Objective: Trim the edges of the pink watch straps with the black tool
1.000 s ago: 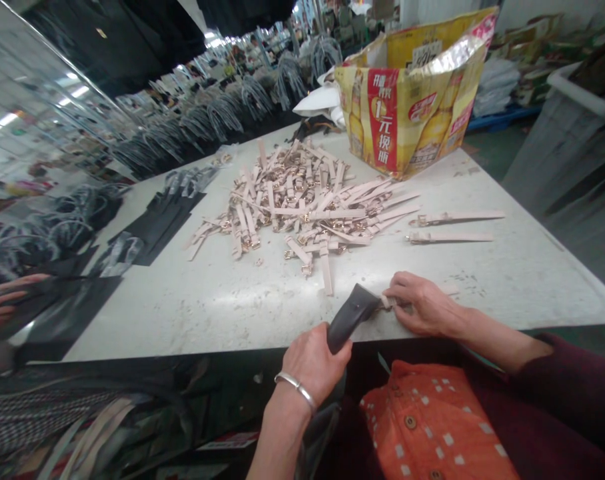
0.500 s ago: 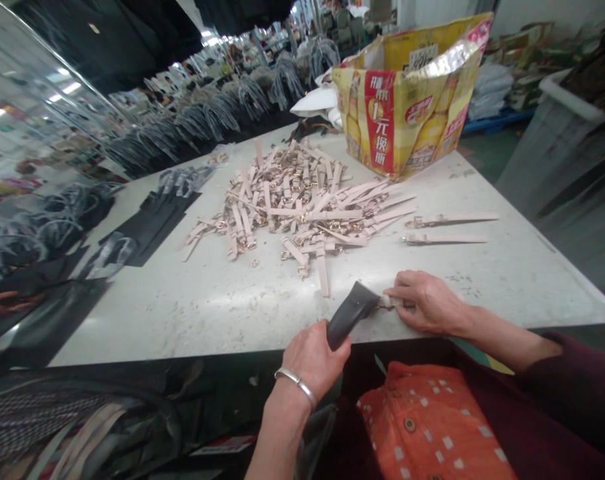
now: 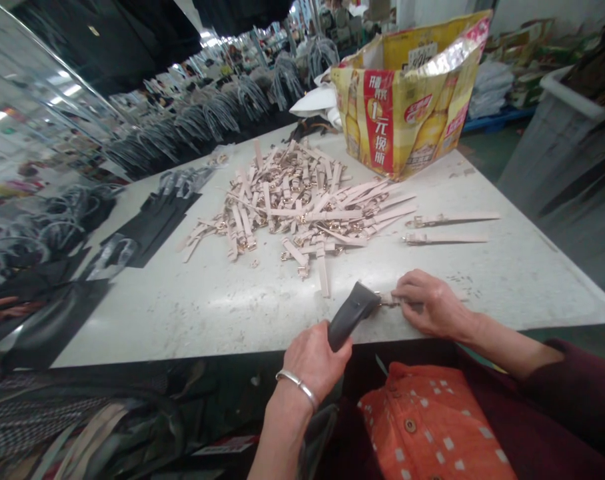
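Strap [image 3: 390, 300] and tool meet low on the table [image 3: 182, 320], near the edge closest to you. Your right hand [image 3: 427, 303] has the strap pinched in bent fingers that hide its middle; a short length shows on the tool side. Your left hand [image 3: 315, 360], the one below the metal bangle [image 3: 298, 387]'s polished band, is wrapped around the handle of a black tool [image 3: 352, 317], its wide head angled up toward the strap's near end. Whether the head touches the strap or stops just beside it, you cannot tell from this view.

The step in hand looks like working that end with the tool while your right fingers steady the piece. The next move probably calls for a firm pinch, the strap flat and straight, and your fingertips clear of the tool's head; a loose hold could let the short end slip aside.

Beyond your hands, the pile of straps [image 3: 302, 193] spreads over the middle of the table, buckles among it. Two separate straps [image 3: 452, 217] lie side by side to the right of it, apart from the heap. Behind stands a yellow carton [image 3: 407, 113], open at the top.
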### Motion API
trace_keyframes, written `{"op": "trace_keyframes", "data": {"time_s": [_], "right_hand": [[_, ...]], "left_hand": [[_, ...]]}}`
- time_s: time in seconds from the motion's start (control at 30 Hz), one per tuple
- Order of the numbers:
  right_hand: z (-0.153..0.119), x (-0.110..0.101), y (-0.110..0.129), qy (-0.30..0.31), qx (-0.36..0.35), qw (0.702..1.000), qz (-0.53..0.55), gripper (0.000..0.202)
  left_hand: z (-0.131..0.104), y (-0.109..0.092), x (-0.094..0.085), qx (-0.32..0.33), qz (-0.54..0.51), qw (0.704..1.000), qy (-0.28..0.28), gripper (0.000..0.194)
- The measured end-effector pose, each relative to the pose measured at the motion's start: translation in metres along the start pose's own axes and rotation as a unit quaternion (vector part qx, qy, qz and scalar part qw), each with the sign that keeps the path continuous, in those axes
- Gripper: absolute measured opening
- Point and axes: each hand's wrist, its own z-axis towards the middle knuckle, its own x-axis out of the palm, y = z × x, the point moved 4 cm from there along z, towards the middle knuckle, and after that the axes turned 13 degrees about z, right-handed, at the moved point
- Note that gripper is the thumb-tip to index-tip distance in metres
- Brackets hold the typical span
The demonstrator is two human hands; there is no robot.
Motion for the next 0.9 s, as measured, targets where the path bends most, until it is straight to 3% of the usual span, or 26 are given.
{"op": "trace_keyframes", "data": {"time_s": [0.23,0.53,0.9], "right_hand": [[0.001,0.0,-0.002,0.011,-0.007,1.0,-0.025,0.015],[0.014,0.005,0.002,0.091,0.028,0.995,-0.025,0.008],[0.023,0.008,-0.003,0.124,0.072,0.989,0.041,0.019]], "left_hand": [[-0.001,0.004,0.004,0.003,0.007,1.0,-0.017,0.032],[-0.007,0.005,-0.001,0.002,0.042,0.999,-0.019,0.03],[-0.01,-0.002,0.003,0.039,0.076,0.996,-0.031,0.029]]}}
